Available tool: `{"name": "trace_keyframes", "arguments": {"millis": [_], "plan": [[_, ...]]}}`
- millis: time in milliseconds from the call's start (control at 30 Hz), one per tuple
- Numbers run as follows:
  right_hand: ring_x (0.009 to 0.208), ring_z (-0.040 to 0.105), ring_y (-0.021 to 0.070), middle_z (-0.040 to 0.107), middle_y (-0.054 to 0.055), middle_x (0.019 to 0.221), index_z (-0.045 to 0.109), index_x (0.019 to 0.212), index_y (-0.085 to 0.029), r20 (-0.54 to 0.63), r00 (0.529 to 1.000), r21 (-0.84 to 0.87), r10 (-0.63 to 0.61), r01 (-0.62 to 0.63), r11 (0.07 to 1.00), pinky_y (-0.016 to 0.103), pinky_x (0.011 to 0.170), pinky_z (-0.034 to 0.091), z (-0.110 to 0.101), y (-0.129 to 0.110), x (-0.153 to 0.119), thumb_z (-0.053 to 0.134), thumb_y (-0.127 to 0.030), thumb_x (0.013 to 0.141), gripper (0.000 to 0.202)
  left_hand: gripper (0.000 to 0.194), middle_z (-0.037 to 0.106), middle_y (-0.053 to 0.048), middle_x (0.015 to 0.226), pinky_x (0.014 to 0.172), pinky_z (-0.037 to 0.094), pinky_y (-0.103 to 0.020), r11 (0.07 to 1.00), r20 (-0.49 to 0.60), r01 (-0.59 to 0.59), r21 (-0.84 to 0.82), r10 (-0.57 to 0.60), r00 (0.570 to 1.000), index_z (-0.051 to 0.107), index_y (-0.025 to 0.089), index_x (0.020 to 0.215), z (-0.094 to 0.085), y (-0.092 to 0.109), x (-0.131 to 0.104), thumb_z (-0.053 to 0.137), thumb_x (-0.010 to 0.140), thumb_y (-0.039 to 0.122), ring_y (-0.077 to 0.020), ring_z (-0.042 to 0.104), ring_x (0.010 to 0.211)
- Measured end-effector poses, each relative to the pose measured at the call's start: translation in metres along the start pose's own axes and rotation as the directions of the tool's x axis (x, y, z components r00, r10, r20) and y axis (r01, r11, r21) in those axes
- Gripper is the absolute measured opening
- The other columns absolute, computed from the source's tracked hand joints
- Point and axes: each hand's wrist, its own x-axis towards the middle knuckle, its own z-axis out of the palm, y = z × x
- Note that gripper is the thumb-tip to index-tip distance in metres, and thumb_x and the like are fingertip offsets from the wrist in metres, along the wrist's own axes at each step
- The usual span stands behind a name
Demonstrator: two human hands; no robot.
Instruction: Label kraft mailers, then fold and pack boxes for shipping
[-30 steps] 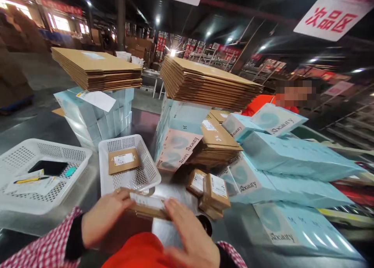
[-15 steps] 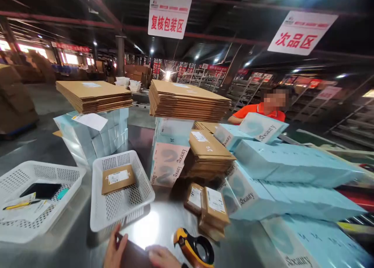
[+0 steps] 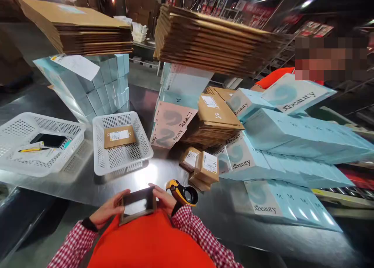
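Observation:
A dark rectangular object with a shiny, reflective face (image 3: 138, 203) is held close to the body, at the table's near edge. My left hand (image 3: 109, 209) grips its left end and my right hand (image 3: 165, 199) grips its right end. Just beyond my right hand lies a yellow and black tape dispenser (image 3: 182, 193). Small taped brown boxes with white labels (image 3: 208, 167) are stacked behind the dispenser. Farther off, a white basket (image 3: 97, 155) holds a flat brown package (image 3: 119, 137) with a label.
Another white basket (image 3: 77, 141) at left holds a black item and a yellow pen-like tool. Flat cardboard stacks (image 3: 216, 41) rest on light-blue boxes. Light-blue cartons (image 3: 292, 158) fill the right side. A person in orange (image 3: 274, 77) stands behind them.
The view has tilted down, showing more of my arms and the table's near edge. The dark object is now fully visible between both hands, close to the body.

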Motion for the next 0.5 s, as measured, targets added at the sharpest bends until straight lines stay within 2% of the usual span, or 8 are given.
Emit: {"name": "trace_keyframes", "arguments": {"millis": [67,133,200,267,300,367,433,500], "plan": [[0.087,0.062,0.0218,0.066,0.005,0.093,0.060,0.113,-0.021,0.098,0.990,0.000,0.100,-0.100,0.995,0.041,0.082,0.050,-0.001,-0.002,0.002,0.071,-0.057,0.066,0.061,0.083,0.053,-0.015,0.135,0.106,0.039,-0.044,0.993,-0.088,-0.037,0.115,0.047,0.995,0.044,0.021,0.134,0.007,-0.004,0.014,0.071,0.064,0.056,-0.0277,0.051,0.123],[0.089,0.061,0.0221,0.064,0.004,0.092,0.060,0.107,-0.019,0.057,0.994,-0.056,0.098,-0.095,0.994,0.041,0.086,0.048,0.006,0.000,0.011,0.080,-0.049,0.056,0.062,0.090,0.057,-0.016,0.127,0.101,0.042,-0.047,0.968,-0.233,-0.059,0.243,0.117,0.965,0.033,0.020,0.139,0.016,-0.010,0.025,0.072,0.064,0.054,-0.0283,0.057,0.115],[0.092,0.059,0.0228,0.063,0.005,0.094,0.060,0.102,-0.019,-0.098,0.995,-0.173,-0.023,0.006,0.985,0.041,0.089,0.046,0.018,0.006,0.020,0.081,-0.042,0.054,0.057,0.086,0.055,-0.015,0.126,0.105,0.037,-0.052,0.937,-0.365,-0.076,0.340,0.206,0.908,0.032,0.019,0.137,0.023,-0.017,0.029,0.071,0.066,0.050,-0.0296,0.054,0.117],[0.096,0.057,0.0233,0.062,0.006,0.098,0.060,0.098,-0.018,-0.217,0.954,-0.334,-0.205,0.125,0.934,0.041,0.092,0.044,0.025,0.011,0.022,0.076,-0.038,0.062,0.044,0.064,0.055,-0.013,0.127,0.108,0.031,-0.054,0.898,-0.422,-0.092,0.429,0.289,0.859,0.046,0.020,0.126,0.025,-0.022,0.024,0.067,0.071,0.046,-0.0303,0.049,0.123],[0.098,0.056,0.0232,0.062,0.007,0.099,0.061,0.096,-0.018,-0.220,0.935,-0.399,-0.278,0.174,0.900,0.041,0.093,0.043,0.026,0.011,0.020,0.072,-0.037,0.067,0.037,0.050,0.057,-0.012,0.124,0.109,0.032,-0.053,0.867,-0.422,-0.100,0.488,0.334,0.843,0.054,0.021,0.117,0.022,-0.024,0.019,0.064,0.074,0.044,-0.0298,0.050,0.122],[0.103,0.056,0.0232,0.063,0.009,0.103,0.064,0.096,-0.018,-0.121,0.932,-0.462,-0.341,0.252,0.851,0.042,0.097,0.041,0.018,0.008,0.011,0.063,-0.037,0.076,0.028,0.029,0.063,-0.009,0.117,0.106,0.038,-0.048,0.783,-0.332,-0.143,0.606,0.411,0.849,0.063,0.024,0.105,0.014,-0.025,0.007,0.054,0.082,0.039,-0.0272,0.054,0.118],[0.116,0.051,0.0235,0.058,0.011,0.121,0.064,0.107,-0.019,0.082,0.956,-0.440,-0.280,0.287,0.851,0.043,0.103,0.036,0.003,0.001,-0.001,0.059,-0.042,0.081,0.034,0.030,0.065,-0.008,0.119,0.106,0.041,-0.045,0.681,-0.166,-0.216,0.699,0.450,0.878,0.065,0.025,0.107,0.003,-0.024,-0.005,0.044,0.087,0.033,-0.0248,0.054,0.120],[0.131,0.039,0.0251,0.039,0.012,0.144,0.057,0.124,-0.023,0.258,0.950,-0.403,-0.175,0.270,0.874,0.044,0.107,0.031,-0.010,-0.005,-0.012,0.064,-0.049,0.077,0.054,0.038,0.058,-0.006,0.131,0.109,0.037,-0.044,0.611,-0.009,-0.270,0.744,0.413,0.910,0.061,0.027,0.119,-0.007,-0.022,-0.013,0.037,0.090,0.026,-0.0228,0.045,0.130]]}}
